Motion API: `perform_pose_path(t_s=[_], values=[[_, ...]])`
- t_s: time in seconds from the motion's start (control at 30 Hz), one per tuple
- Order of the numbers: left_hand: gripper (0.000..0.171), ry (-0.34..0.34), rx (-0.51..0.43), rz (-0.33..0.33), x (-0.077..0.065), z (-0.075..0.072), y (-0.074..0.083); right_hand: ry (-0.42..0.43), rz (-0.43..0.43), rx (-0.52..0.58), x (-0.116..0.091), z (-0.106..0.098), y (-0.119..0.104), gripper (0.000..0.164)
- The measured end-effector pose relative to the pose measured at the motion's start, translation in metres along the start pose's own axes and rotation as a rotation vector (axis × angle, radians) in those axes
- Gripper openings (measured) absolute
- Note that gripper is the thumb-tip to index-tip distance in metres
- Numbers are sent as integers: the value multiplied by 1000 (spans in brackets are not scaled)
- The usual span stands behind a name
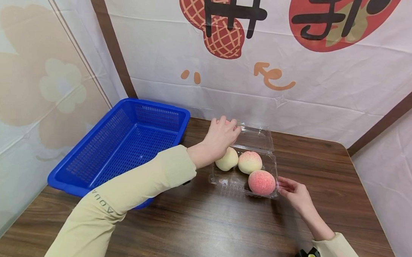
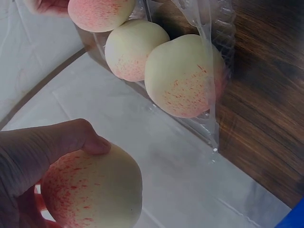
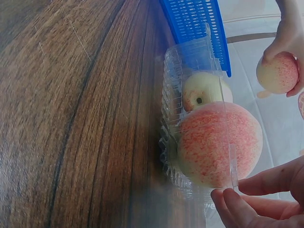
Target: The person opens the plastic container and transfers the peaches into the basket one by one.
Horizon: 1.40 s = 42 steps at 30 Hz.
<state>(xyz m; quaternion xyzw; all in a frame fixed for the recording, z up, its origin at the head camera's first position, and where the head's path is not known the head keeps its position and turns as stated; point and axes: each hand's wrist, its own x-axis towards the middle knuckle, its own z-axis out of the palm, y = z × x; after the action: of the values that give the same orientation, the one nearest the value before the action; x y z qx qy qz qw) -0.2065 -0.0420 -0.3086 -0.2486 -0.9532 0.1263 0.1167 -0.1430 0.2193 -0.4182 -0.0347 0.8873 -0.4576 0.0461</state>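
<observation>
My left hand (image 1: 222, 138) grips a peach (image 2: 102, 190) above the back of a clear plastic clamshell box (image 1: 229, 182). In the head view the hand mostly hides this peach; the left wrist view shows the thumb across it. Inside the box sit a pale peach (image 1: 227, 160) at left, a pink-tipped peach (image 1: 250, 162) in the middle and a redder peach (image 1: 262, 182) at the front right. The box's lid (image 1: 255, 138) lies folded back toward the wall. At the right edge of the box, my right hand (image 1: 297, 196) pinches the rim between thumb and fingers.
A blue plastic basket (image 1: 123, 148) with perforated sides stands to the left of the box, partly behind the left sleeve. The brown wooden table (image 1: 202, 226) meets a printed cloth wall (image 1: 227, 99) at the back.
</observation>
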Motion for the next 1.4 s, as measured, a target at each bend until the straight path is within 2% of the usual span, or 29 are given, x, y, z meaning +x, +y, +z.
perform_pose_path(t_s=[0.23, 0.57, 0.83, 1.1, 1.4], values=[[42, 13, 23, 10, -3, 0, -6, -1, 4, -6, 0, 0, 0, 36], [39, 54, -6, 12, -6, 2, -16, -5, 0, -7, -1, 0, -2, 36], [44, 48, -25, 0, -7, 3, -23, -12, 7, -10, 0, 0, -2, 36], [32, 93, -29, -10, -9, 6, -30, -13, 21, 3, 0, -1, -3, 37], [32, 68, -40, -20, -11, 6, -36, -8, 9, -4, -1, -1, -3, 36]])
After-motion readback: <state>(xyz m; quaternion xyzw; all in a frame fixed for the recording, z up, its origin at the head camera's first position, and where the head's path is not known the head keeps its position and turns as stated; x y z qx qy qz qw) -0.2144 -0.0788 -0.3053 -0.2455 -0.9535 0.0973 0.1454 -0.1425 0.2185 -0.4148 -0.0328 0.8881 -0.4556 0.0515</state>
